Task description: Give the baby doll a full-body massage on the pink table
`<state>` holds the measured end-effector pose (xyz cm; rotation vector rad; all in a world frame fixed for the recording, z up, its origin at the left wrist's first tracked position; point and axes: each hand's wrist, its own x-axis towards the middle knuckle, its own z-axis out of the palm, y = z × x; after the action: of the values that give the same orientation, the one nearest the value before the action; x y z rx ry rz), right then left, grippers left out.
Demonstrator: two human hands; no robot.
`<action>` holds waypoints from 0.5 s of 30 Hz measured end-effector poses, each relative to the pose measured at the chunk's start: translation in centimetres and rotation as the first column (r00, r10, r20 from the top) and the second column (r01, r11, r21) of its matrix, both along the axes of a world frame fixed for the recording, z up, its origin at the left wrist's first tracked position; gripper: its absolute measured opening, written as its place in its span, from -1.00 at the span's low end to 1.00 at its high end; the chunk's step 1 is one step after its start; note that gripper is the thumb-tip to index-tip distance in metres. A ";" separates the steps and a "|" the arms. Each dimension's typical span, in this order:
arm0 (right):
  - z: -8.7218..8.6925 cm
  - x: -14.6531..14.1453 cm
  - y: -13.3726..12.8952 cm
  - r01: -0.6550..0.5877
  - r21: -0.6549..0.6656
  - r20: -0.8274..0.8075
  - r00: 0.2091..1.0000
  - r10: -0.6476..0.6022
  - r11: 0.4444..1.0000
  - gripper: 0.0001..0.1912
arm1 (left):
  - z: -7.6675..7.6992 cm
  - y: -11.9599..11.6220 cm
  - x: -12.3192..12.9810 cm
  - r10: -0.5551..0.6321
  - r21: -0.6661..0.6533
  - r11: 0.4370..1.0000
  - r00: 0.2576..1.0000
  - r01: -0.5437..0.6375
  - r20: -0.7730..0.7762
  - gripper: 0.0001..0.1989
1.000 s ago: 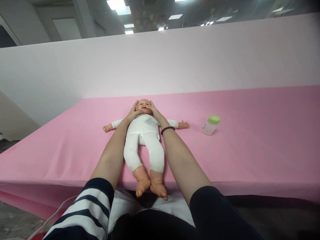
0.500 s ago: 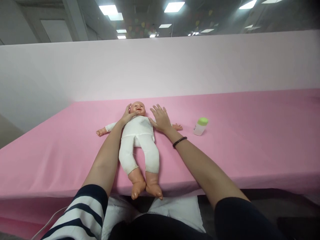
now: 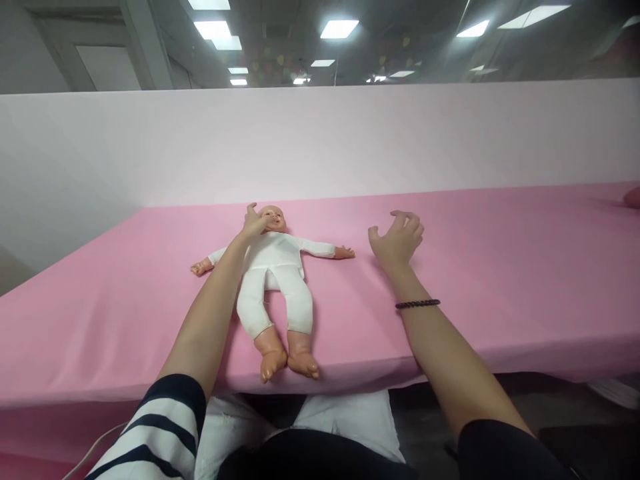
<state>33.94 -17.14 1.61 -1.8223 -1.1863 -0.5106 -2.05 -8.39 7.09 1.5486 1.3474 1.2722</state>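
A baby doll [image 3: 274, 252] in a white cloth suit lies on its back, arms spread and feet toward me. My left hand [image 3: 254, 221] rests against the side of its head, thumb across the lower face and fingers apart. Well beyond the doll's outstretched arm on the right is my right hand [image 3: 399, 241], with a dark beaded bracelet [image 3: 417, 304] on the wrist. Its thumb is spread from its curved fingers, and nothing shows between them. The bottle with the green cap is out of sight, its earlier spot covered by my right hand.
A pink cloth [image 3: 500, 287] covers the table. Behind it stands a low white wall [image 3: 320, 140] with glass above. At the far right edge, a reddish object [image 3: 632, 197] is partly in view. A thin white cable [image 3: 95, 447] hangs at the lower left.
My right hand has moved right, from beside the doll's shoulder to where the green-capped bottle stood, and the bottle no longer shows. My left hand stays at the doll's head.
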 end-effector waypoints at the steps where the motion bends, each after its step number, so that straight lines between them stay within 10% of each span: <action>1: 0.1 0.3 0.1 0.020 -0.018 -0.074 0.997 -0.021 1.000 -0.45 | 1.2 -0.6 0.7 -0.001 -0.034 0.999 1.000 0.002 0.021 0.05; 8: 0.8 1.2 -0.1 -0.036 -0.261 -0.315 0.948 -0.050 0.965 -0.43 | 6.7 -5.9 7.0 -0.389 -0.054 0.901 0.856 0.431 0.341 -0.26; 15: 1.3 -3.8 -1.3 -0.210 -0.274 -0.174 0.971 0.166 0.938 -0.65 | 5.1 -7.4 10.5 -0.383 -0.299 0.750 0.756 0.591 0.531 -0.09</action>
<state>30.15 -18.39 2.92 -1.9268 -1.3711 -0.0899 8.41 -15.77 12.15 1.0910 0.7696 0.8117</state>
